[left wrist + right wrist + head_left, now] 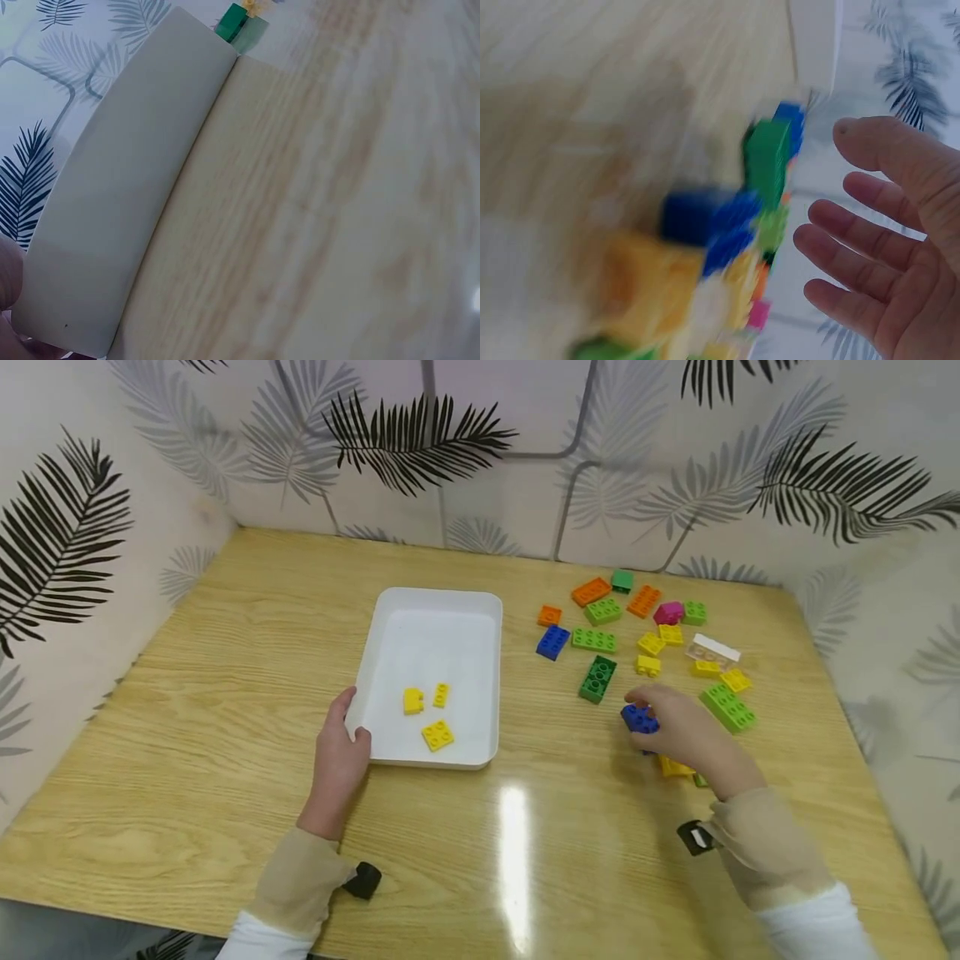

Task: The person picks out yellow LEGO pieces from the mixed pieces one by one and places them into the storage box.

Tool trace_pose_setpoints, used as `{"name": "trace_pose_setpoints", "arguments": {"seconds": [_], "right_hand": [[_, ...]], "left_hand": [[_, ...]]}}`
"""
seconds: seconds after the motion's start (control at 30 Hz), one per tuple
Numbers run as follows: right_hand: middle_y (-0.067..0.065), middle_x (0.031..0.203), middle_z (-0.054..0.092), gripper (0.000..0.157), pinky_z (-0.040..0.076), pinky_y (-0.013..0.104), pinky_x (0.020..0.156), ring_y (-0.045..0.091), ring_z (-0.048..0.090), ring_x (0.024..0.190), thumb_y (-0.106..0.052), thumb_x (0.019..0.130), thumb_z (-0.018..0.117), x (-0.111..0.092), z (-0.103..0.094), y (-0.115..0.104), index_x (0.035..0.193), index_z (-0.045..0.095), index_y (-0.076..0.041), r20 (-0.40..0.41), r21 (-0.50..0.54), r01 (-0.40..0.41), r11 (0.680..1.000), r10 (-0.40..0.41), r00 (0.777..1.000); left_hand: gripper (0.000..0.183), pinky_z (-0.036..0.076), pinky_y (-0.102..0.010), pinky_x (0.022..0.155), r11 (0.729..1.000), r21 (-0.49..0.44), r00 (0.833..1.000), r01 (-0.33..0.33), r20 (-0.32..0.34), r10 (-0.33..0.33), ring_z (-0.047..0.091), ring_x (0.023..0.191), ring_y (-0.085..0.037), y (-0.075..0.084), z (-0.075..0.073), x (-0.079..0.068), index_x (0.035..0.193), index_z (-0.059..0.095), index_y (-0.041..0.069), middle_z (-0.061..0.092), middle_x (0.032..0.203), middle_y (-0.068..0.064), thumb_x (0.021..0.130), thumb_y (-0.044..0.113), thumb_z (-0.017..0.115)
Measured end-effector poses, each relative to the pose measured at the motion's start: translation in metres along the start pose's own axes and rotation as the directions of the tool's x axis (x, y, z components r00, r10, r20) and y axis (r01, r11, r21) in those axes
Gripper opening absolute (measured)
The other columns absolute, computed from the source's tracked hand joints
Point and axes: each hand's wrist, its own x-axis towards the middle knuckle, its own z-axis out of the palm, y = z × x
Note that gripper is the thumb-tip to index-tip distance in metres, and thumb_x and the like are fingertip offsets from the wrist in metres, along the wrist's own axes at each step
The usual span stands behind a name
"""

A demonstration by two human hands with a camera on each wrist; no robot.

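My left hand (343, 756) grips the near left corner of a white plastic tray (438, 639), thumb at the rim and fingers along the outer side. In the left wrist view the tray's side wall (127, 180) stands on the wood. Inside the tray lie three yellow building bricks, one of them a square piece (438, 736). My right hand (686, 727) hovers over a blue brick (640, 719), fingers spread and nothing between them, as the right wrist view shows. Right by that blue brick (705, 217) is a yellow-orange brick (656, 277), partly hidden under the hand in the head view.
Loose bricks spread over the right side of the wooden table (225, 693), including a dark green one (597, 679), a lime green one (728, 707), a white one (712, 650), a pink one (669, 612) and several small yellow ones. Leaf-patterned cloth (510, 485) borders the table's back.
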Motion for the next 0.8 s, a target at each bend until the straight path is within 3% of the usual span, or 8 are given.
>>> {"name": "trace_pose_setpoints", "arguments": {"seconds": [0.13,0.27,0.63,0.8], "right_hand": [[0.025,0.108,0.054,0.044,0.044,0.049,0.080,0.036,0.052,0.094,-0.009,0.076,0.068,-0.022,0.004,0.025,0.112,0.052,0.010,0.021,0.014,-0.045,0.999,0.045,0.999],[0.026,0.107,0.055,0.044,0.042,0.052,0.083,0.038,0.052,0.096,-0.007,0.074,0.070,-0.032,0.012,0.036,0.111,0.053,0.010,0.024,-0.012,-0.055,0.998,0.056,0.998],[0.026,0.101,0.058,0.044,0.041,0.052,0.083,0.040,0.052,0.095,0.002,0.068,0.071,-0.036,0.029,0.039,0.107,0.052,0.011,-0.072,-0.113,-0.034,0.993,0.026,0.997],[0.022,0.098,0.060,0.043,0.045,0.049,0.077,0.036,0.056,0.090,-0.006,0.069,0.073,-0.042,0.028,0.040,0.107,0.054,0.007,-0.090,-0.187,-0.048,0.981,0.031,0.995]], "left_hand": [[0.053,0.021,-0.039,0.105,1.000,-0.001,1.000,-0.006,-0.011,0.006,0.021,0.131,-0.026,-0.001,-0.002,0.001,0.137,0.028,0.001,0.027,0.142,-0.016,0.086,-0.004,0.039],[0.053,0.021,-0.038,0.106,1.000,-0.009,1.000,-0.007,-0.018,0.007,0.021,0.131,-0.026,-0.001,-0.003,0.002,0.137,0.028,0.000,0.027,0.142,-0.016,0.086,-0.004,0.038],[0.053,0.020,-0.038,0.106,1.000,-0.024,1.000,-0.001,0.006,0.001,0.019,0.132,-0.026,-0.001,-0.001,0.001,0.138,0.026,-0.001,0.026,0.143,-0.016,0.086,-0.004,0.038],[0.053,0.020,-0.037,0.106,1.000,-0.018,1.000,-0.004,0.008,0.004,0.020,0.132,-0.025,0.001,0.002,0.002,0.138,0.026,0.000,0.026,0.143,-0.015,0.086,-0.004,0.038]]}}
